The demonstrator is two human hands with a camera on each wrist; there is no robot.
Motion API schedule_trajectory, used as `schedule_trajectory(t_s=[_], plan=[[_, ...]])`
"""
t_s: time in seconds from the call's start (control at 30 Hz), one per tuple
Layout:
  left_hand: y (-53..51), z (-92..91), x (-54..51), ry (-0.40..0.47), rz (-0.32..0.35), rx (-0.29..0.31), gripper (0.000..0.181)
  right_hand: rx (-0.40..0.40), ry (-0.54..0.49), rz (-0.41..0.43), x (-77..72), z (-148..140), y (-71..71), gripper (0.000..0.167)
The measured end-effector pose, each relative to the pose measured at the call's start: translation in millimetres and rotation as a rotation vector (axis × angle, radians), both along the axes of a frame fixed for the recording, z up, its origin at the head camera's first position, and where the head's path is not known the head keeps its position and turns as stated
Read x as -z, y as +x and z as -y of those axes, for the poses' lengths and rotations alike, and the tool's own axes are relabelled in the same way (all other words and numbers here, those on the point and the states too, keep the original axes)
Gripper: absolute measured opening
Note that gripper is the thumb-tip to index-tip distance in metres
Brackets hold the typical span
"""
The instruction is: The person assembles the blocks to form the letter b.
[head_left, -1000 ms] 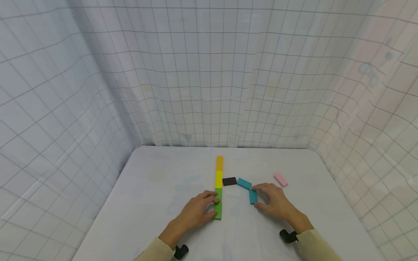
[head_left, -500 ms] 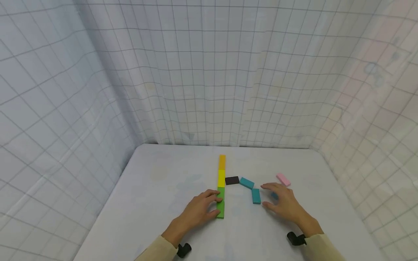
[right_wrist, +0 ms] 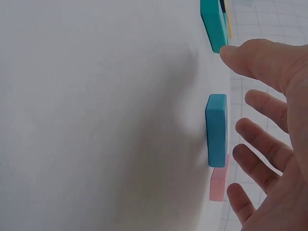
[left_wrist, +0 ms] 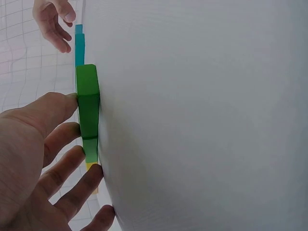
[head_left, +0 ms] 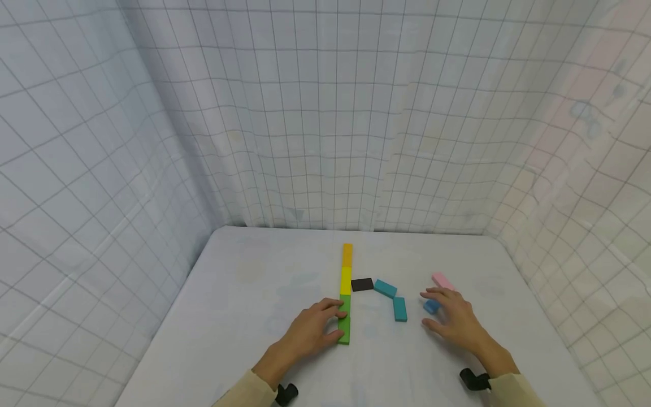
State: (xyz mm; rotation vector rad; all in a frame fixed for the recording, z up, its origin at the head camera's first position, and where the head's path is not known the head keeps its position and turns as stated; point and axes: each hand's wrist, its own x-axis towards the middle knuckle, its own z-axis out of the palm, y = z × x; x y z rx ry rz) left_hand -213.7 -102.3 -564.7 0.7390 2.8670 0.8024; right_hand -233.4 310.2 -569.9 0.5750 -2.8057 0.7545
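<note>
My left hand [head_left: 314, 329] rests beside two green blocks [left_wrist: 88, 113], its thumb and fingertips touching their left side. The greens lie end to end with a yellow block [head_left: 346, 281] and an orange block [head_left: 347, 255] in one straight row. My right hand [head_left: 455, 319] hovers with spread fingers over a blue block [right_wrist: 216, 131] and holds nothing. To its left lie two teal blocks [head_left: 400, 310], set at an angle to each other. A black block [head_left: 362, 284] sits between them and the row. The pink block [right_wrist: 219, 185] is just beyond the blue one.
All the blocks lie flat on a white-covered table [head_left: 254, 282]. Grid-patterned white curtains [head_left: 325, 141] hang behind the table and along both sides. A black wrist device [head_left: 474, 379] is strapped on each arm.
My right hand has let go of the nearer teal block and moved right, over the blue block. The left hand keeps its place at the green blocks; the view has shifted slightly.
</note>
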Motion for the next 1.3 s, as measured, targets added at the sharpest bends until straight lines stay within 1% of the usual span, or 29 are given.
schedule_trajectory(t_s=[0.07,0.2,0.37,0.57,0.73,0.97,1.1,1.3], plan=[[1.3,0.0,1.1,-0.001,0.010,-0.004,0.042,0.001,-0.008,0.014,0.0,-3,3.0,0.063],[2.7,0.8,2.3,-0.003,0.009,-0.003,0.042,0.011,-0.003,0.052,-0.3,-7,6.0,0.065],[0.3,2.1,0.6,0.002,0.002,0.004,0.041,0.031,0.005,0.077,-0.9,-13,4.9,0.066],[-2.8,2.9,0.3,0.007,-0.006,0.009,0.041,0.048,-0.020,0.094,-2.3,-15,3.5,0.067],[-2.5,2.4,0.5,0.005,-0.017,0.015,0.041,0.072,-0.023,0.116,-2.6,-13,2.8,0.068],[-1.7,-0.9,-3.8,0.007,-0.011,0.018,0.040,0.103,-0.019,0.146,-2.0,-13,0.9,0.067],[-1.7,-2.0,-3.4,-0.008,-0.013,0.011,0.041,0.100,-0.012,0.144,0.3,-11,-1.6,0.065],[-2.5,-2.3,-4.9,-0.007,0.009,0.010,0.039,0.109,-0.001,0.095,4.6,-9,-3.9,0.060]])
